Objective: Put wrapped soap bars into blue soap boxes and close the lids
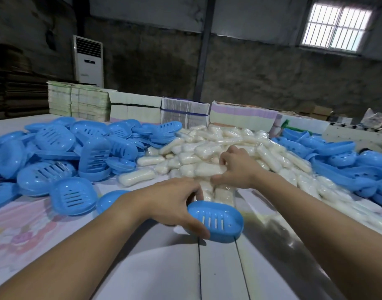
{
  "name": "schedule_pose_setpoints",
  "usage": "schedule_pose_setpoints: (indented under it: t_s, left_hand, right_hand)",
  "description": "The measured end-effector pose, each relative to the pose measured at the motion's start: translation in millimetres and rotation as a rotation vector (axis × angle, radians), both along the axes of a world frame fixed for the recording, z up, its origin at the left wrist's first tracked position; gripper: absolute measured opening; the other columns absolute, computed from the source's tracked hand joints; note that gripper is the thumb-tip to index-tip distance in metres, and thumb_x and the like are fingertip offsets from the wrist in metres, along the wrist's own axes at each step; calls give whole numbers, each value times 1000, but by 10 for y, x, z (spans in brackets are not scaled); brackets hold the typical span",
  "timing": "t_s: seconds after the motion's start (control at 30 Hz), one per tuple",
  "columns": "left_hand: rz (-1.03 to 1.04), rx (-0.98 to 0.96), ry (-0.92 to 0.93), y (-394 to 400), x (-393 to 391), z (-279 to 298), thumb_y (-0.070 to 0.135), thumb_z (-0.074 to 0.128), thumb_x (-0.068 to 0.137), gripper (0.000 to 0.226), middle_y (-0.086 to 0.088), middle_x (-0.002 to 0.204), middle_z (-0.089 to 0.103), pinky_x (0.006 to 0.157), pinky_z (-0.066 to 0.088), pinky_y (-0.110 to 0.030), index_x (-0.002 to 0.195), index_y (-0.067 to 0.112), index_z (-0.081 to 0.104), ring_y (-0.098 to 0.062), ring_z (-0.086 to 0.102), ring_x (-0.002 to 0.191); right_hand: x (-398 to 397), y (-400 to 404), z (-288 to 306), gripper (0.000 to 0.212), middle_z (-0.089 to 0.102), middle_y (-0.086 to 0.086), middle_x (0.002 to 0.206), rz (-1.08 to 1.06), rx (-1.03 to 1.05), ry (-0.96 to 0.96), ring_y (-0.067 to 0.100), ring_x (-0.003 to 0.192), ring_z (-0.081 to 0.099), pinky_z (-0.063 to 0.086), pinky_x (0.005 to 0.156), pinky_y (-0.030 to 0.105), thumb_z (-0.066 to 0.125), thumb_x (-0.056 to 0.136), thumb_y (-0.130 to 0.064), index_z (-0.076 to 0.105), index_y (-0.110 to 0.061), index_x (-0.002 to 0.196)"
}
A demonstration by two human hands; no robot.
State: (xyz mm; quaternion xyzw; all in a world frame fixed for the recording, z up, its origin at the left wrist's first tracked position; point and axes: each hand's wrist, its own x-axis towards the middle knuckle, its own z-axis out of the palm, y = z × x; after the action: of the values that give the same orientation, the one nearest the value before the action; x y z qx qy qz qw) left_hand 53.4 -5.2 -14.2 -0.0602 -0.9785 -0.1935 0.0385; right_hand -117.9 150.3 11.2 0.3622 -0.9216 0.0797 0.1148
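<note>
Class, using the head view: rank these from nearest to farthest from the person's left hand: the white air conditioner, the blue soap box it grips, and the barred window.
1. Blue soap box: gripped by the left hand.
2. White air conditioner: far left, against the wall.
3. Barred window: upper right, high on the back wall.

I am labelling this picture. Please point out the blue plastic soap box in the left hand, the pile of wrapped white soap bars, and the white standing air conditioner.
Blue plastic soap box [220, 221]: head view, slotted face.
Pile of wrapped white soap bars [207, 148]: head view, top.
White standing air conditioner [88, 61]: head view, front panel.
</note>
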Motion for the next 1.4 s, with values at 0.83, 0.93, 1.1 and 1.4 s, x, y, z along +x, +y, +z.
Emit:
schedule_pose_setpoints:
  t_s: [0.83, 0.93, 1.1, 1.4]
  left_hand:
    - [20, -108, 82, 172, -31, -40, 87, 66, 50, 64, 18, 92, 54, 69, 42, -23, 90, 39, 54, 3, 46, 88]
    - [31, -111, 86, 175, -29, -45, 87, 68, 50, 64, 18, 92, 54, 69, 41, -23, 90, 39, 54, 2, 47, 87]
    - [35, -111, 90, 176, -37, -60, 88, 66, 47, 65, 18, 90, 54, 66, 37, -21, 86, 37, 54, 4, 46, 88]
    - [19, -105, 78, 202, -43, -56, 83, 69, 52, 62, 16, 90, 54, 64, 36, -21, 86, 33, 55, 2, 46, 87]
  right_hand:
    - [710, 916, -8, 33, 64, -19, 93, 292, -164, -381, -3, 86, 54, 40, 69, 9, 77, 69, -55, 68, -41, 97]
    - [628, 1111, 76, 25, 64, -23, 86, 272, -200, -415, -5, 74, 53, 40, 65, 9, 86, 70, -37, 73, -37, 91]
    - [640, 1029, -16, 25, 59, -22, 77, 248, -161, -382, 0, 65, 48, 39, 60, 15, 86, 65, -40, 76, -34, 87]
    - [732, 926, -71, 19, 53, -15, 71, 223, -146, -317, -3, 64, 48, 38, 58, 12, 87, 65, -39, 76, -32, 79]
